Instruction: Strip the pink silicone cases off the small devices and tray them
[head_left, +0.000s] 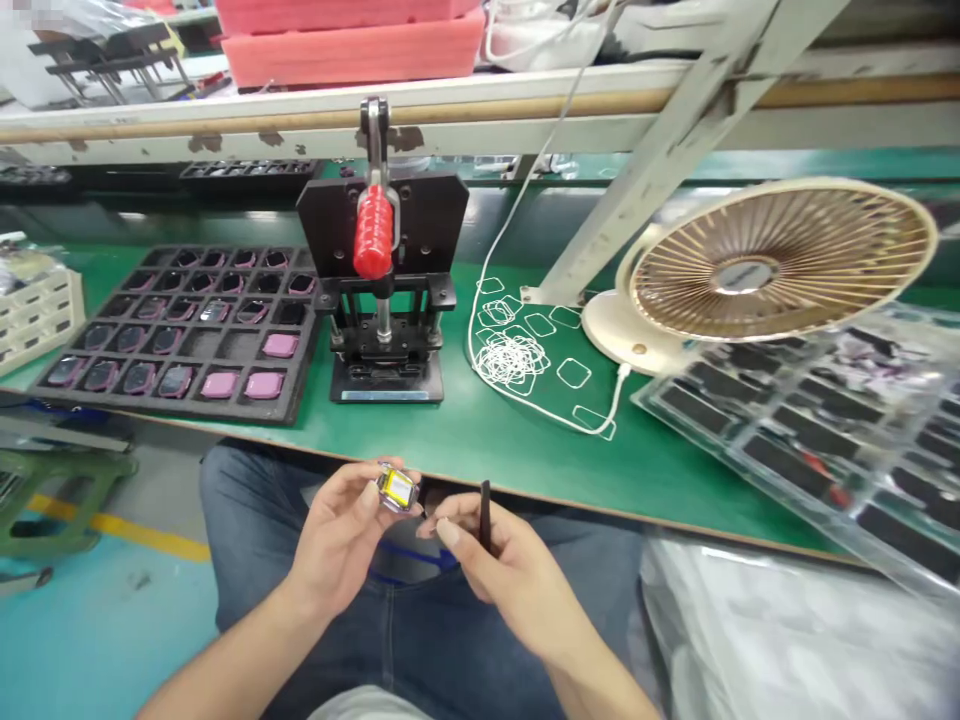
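The person's left hand (337, 540) is clamped on a small square component (396, 489), gripped between thumb and fingers above the lap. Its top face is yellow and its edges look clear; the exact part cannot be determined. The right hand (510, 575) is closed on a slim dark stick (485, 515), pinched upright between thumb and fingers. Its fingertips sit just beside the component, and no contact between the two hands is visible. Both hands are over the person's blue jeans (255, 510), just short of the near edge of the green-topped counter (480, 450).

On the counter, a loose heap of thin white loops (510, 360) lies with further single loops (574, 372) spread around it, beside a white cable (551, 425). To the left, a black hand-lever press with a red grip (373, 232) stands upright, next to a black pocketed tray (180, 335) holding dark pieces and pink pieces (280, 345). To the right are a clear plastic tray (787, 440) and a beige desk fan (750, 270). Pink foam blocks (352, 45) sit on a white shelf (337, 125) beyond.
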